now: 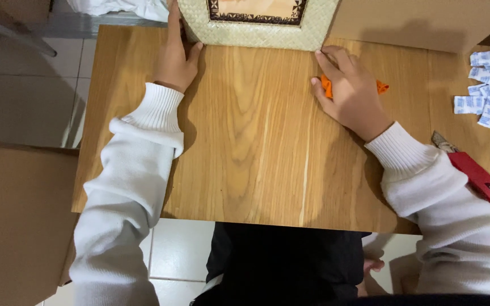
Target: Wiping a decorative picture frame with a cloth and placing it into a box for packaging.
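Our left hand (177, 56) lies flat against the woven frame's (256, 35) left corner; our right hand (350, 90), fingers curled over an orange piece (326, 86) on the table (256, 147), touches its right corner. Frame runs crosswise just beyond both hands.

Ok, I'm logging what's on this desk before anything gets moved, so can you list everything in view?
Table: one, light wood, centre.
Frame: one, pale woven border, dark inner edge, top centre of the table.
Orange thing: one, under the right hand, kind unclear.
Packets: several, small, white and blue, far right.
Knife: one, red handle, right edge of the table.
Boxes: cardboard, brown, top right and lower left.
White cloth: top left, behind the table.
Floor: pale tiles, left.
Left hand: on the frame's left corner.
Right hand: at the frame's right corner, over the orange thing.
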